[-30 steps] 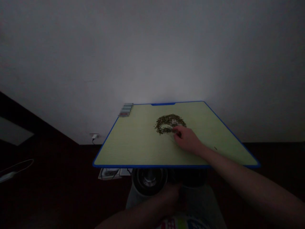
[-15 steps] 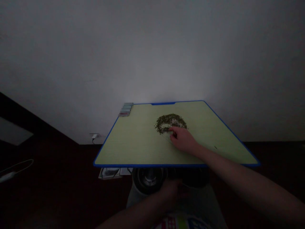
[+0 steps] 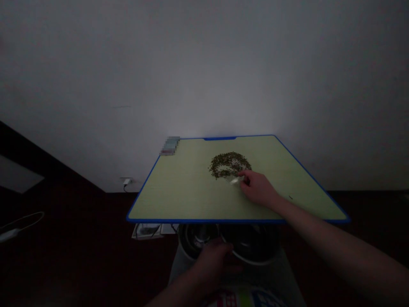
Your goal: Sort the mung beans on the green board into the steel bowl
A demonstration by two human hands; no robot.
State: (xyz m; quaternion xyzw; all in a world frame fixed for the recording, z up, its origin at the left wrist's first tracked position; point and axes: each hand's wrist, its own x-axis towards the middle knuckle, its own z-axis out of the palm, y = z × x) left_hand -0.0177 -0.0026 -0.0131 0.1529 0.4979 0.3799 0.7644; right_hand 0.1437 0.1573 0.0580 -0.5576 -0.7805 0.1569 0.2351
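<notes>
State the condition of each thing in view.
Tabletop, flat
Grains, loose, scattered in a patchy ring
Right hand, curled, at the grains
Shiny piece, beside or in the right hand, unclear which
Left bowl, open-topped
Right bowl, open-topped
Left hand, at the bowls, grip unclear
White plug, apparently plugged in

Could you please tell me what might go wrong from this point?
The right hand seems to pinch a shiny, clear piece at the edge of the small, loose brown grains; a quick stroke might scatter them over the pale yellow, blue-edged tabletop.
The left hand is close to a dark, round, pale-rimmed bowl below the tabletop's near edge; a bump could tip it.
</notes>
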